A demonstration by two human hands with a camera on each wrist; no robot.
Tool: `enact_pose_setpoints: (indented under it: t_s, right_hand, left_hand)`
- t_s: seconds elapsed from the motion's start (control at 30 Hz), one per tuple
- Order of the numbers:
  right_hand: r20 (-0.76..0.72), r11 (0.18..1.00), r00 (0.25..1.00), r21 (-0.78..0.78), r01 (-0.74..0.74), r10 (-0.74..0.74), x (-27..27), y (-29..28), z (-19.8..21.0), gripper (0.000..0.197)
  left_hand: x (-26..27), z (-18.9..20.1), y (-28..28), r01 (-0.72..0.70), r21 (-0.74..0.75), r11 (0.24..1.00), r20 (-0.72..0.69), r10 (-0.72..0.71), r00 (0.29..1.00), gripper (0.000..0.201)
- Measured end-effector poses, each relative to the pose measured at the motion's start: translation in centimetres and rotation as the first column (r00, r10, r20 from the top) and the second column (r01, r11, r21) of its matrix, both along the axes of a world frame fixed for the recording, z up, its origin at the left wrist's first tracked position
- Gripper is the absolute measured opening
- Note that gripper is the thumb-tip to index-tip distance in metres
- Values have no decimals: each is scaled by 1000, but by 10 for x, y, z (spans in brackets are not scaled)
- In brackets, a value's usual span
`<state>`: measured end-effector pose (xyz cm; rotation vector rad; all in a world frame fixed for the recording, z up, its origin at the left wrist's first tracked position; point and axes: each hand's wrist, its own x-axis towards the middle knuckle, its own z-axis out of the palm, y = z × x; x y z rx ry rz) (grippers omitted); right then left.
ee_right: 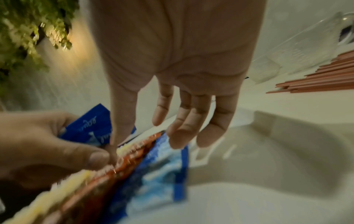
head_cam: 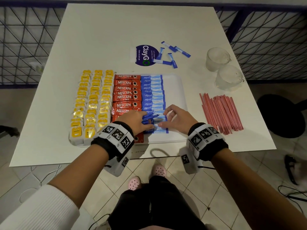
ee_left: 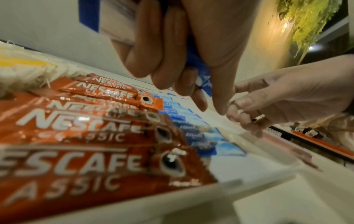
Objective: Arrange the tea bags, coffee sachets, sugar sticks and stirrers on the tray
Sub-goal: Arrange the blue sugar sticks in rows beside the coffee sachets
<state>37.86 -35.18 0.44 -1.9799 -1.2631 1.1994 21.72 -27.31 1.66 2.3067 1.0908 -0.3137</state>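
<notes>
A white tray (head_cam: 174, 83) holds yellow tea bags (head_cam: 93, 103) on its left, red coffee sachets (head_cam: 127, 93) in the middle, and a column of blue sugar sticks (head_cam: 152, 93) beside them. My left hand (head_cam: 146, 120) grips a small bunch of blue sugar sticks (ee_right: 90, 125) over the near end of that column. My right hand (head_cam: 166, 118) hovers just right of it with relaxed fingers, its thumb meeting the left thumb above the laid sticks. Red stirrers (head_cam: 221, 113) lie in a pile on the table right of the tray.
Several loose sugar sticks (head_cam: 169, 54) lie beyond the tray beside a round blue sticker (head_cam: 144, 54). Two clear glass mugs (head_cam: 217, 58) stand at the back right. The tray's right strip is bare. A black stool (head_cam: 280, 113) stands off the table's right edge.
</notes>
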Motion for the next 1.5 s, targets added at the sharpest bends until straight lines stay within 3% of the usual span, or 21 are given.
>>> enact_pose_setpoints:
  t_s: [0.07,0.17,0.27,0.33,0.43,0.53,0.7,0.83,1.03,1.13,1.2,1.27,1.33,1.4,1.5]
  right_hand:
    - [-124,998,992,58,7,0,-2,3,10,31]
    - [-197,992,980,125,-2,27,-10,9,24,10]
    - [-194,994,981,101,30,-10,-9,11,26,16]
    - [-215,997,976,68,46,-31,-5,9,26,15]
    - [-283,997,957,36,72,-58,-2,3,26,12]
    - [-311,996,947,24,86,-74,-6,0,26,11]
    - [-303,998,952,21,51,-43,-13,1,31,11]
    - [-408,990,904,-6,138,-128,-18,-2,28,12]
    - [-423,977,880,-100,190,-215,-23,-5,22,31]
    - [-501,965,825,-111,239,-262,-25,-6,23,17]
    - [-534,949,787,-112,296,-309,-24,-4,24,8]
    - [-542,928,762,-100,359,-353,-21,-2,25,13]
    - [-545,910,746,-82,406,-382,-17,0,28,15]
    - [-532,918,765,-68,390,-364,-16,3,31,17]
    - [-352,987,922,-43,156,-161,-23,6,36,24]
  left_hand:
    - [1,4,-1,-7,-104,995,90,17,996,29]
    - [3,8,-5,-38,-253,967,217,95,972,25]
    - [0,13,-9,-96,-456,885,318,263,911,23]
    - [-4,17,-9,-131,-559,819,318,357,878,26]
    - [-9,19,-11,-130,-609,783,287,370,884,39]
    - [-9,17,-11,-80,-595,800,273,295,916,41]
    - [-5,11,-13,36,-435,900,272,93,958,20]
    - [-8,3,-12,26,-386,922,306,102,947,30]
    - [-7,-2,-20,53,-375,925,399,109,910,17]
    - [-10,-1,-19,46,-379,924,400,119,909,14]
    - [-15,3,-15,36,-392,919,383,127,915,27]
    - [-21,8,-10,-6,-381,925,326,140,935,39]
    - [-28,11,-4,-80,-359,930,304,197,932,27]
    - [-31,14,1,-169,-353,920,342,295,892,19]
    - [-28,17,2,-250,-395,884,397,409,822,25]
